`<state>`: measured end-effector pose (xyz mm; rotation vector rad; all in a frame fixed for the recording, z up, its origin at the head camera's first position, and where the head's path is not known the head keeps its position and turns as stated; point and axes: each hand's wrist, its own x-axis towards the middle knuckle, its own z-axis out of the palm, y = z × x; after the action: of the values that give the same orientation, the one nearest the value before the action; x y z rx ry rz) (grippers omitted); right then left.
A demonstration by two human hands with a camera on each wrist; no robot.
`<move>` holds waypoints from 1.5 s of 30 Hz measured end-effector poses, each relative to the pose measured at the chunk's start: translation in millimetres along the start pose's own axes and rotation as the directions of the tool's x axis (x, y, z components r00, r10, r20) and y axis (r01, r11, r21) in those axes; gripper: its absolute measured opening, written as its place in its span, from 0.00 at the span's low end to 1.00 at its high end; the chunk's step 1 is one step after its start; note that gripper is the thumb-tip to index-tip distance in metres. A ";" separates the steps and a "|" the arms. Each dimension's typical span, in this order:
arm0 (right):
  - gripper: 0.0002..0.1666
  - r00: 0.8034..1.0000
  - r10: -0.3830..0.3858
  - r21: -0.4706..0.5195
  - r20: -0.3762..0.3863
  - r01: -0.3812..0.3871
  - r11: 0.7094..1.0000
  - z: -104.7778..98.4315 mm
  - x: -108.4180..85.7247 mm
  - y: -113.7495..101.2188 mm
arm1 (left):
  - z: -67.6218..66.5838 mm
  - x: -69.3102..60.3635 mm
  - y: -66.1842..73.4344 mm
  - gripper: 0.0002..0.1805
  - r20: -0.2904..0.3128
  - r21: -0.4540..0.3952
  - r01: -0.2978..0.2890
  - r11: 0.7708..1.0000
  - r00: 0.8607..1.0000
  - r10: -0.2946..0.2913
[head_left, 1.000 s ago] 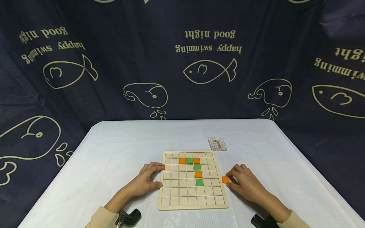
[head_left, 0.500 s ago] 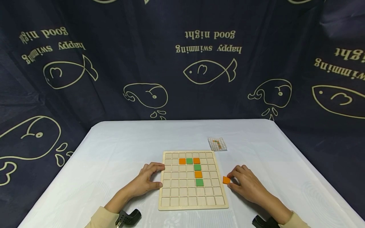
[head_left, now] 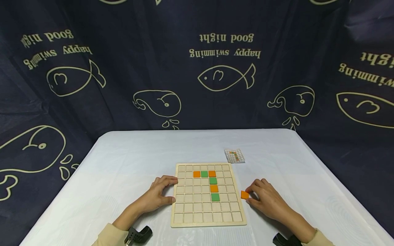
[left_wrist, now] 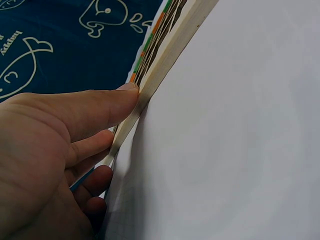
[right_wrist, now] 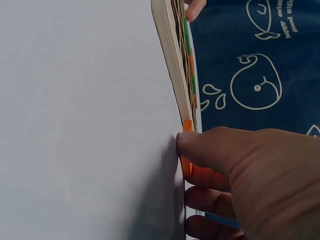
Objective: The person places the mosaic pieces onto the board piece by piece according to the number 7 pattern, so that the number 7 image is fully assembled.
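In the head view a wooden grid board (head_left: pixel 188 206) lies on the table, with several orange and green square tiles in its cells. They form a row near the top that turns down into a column. At the board's left edge rests my left hand (head_left: pixel 157 193), its thumb and fingertips touching the rim at two spots. Just right of the board, my right hand (head_left: pixel 264 198) pinches a loose orange tile (head_left: pixel 244 195) between thumb and finger. The right wrist view shows that orange tile (right_wrist: pixel 186 162) edge-on under the thumb, low over or on the table; which one I cannot tell.
A small paper card (head_left: pixel 234 155) with a printed grid and coloured squares lies beyond the board's upper right corner. The white-covered table (head_left: pixel 138 150) ends at a dark curtain (head_left: pixel 184 51) with fish and whale drawings.
My right hand has shifted slightly right and nearer, carrying the orange tile a little farther from the board's edge. My left hand and the board have stayed put.
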<state>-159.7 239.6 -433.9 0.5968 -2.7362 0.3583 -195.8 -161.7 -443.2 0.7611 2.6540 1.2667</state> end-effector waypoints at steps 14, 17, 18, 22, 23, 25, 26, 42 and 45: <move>0.11 1.000 0.002 -0.001 -0.010 -0.002 1.000 -0.9 -0.4 -0.4 | -0.1 -0.1 -0.9 0.33 -0.001 -0.004 0.004 1.000 1.000 -0.004; 0.12 1.000 0.000 -0.001 -0.019 0.000 1.000 -1.4 -0.3 -0.8 | 0.1 -0.1 -0.8 0.32 0.000 -0.001 0.001 1.000 1.000 -0.001; 0.12 1.000 0.000 0.000 -0.022 0.000 1.000 -1.6 -0.2 -0.9 | 0.2 -0.1 -0.8 0.32 0.000 0.000 -0.001 1.000 1.000 0.001; 0.12 0.999 -0.002 0.003 -0.039 0.002 1.000 -2.2 0.2 -1.2 | 0.2 0.0 -1.1 0.32 -0.001 0.006 -0.005 1.000 1.000 0.005; 0.12 0.999 -0.004 0.003 -0.044 0.005 1.000 -2.2 0.4 -1.2 | 0.1 0.1 -0.9 0.32 -0.001 0.004 -0.005 1.000 1.000 0.005; 0.12 0.998 -0.008 0.005 -0.055 0.008 1.000 -2.2 0.8 -1.3 | 0.1 0.2 -1.0 0.32 0.000 -0.003 -0.005 1.000 1.000 0.005; 0.12 0.998 -0.009 0.006 -0.060 0.009 1.000 -2.2 1.1 -1.5 | 0.0 0.3 -0.9 0.32 0.000 -0.008 -0.005 1.000 1.000 0.005; 0.14 0.997 0.013 0.027 -0.072 -0.011 1.000 -4.3 4.6 -12.5 | 0.0 0.1 -0.9 0.31 0.003 -0.007 -0.001 1.000 1.000 0.001; 0.13 0.999 0.017 0.029 -0.051 -0.015 0.999 -5.6 5.9 -16.4 | -0.1 0.3 -0.2 0.32 0.002 0.008 0.000 1.000 1.000 0.000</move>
<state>-156.1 224.7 -423.8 0.5654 -2.6928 0.4118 -196.1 -161.7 -443.2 0.7630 2.6587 1.2553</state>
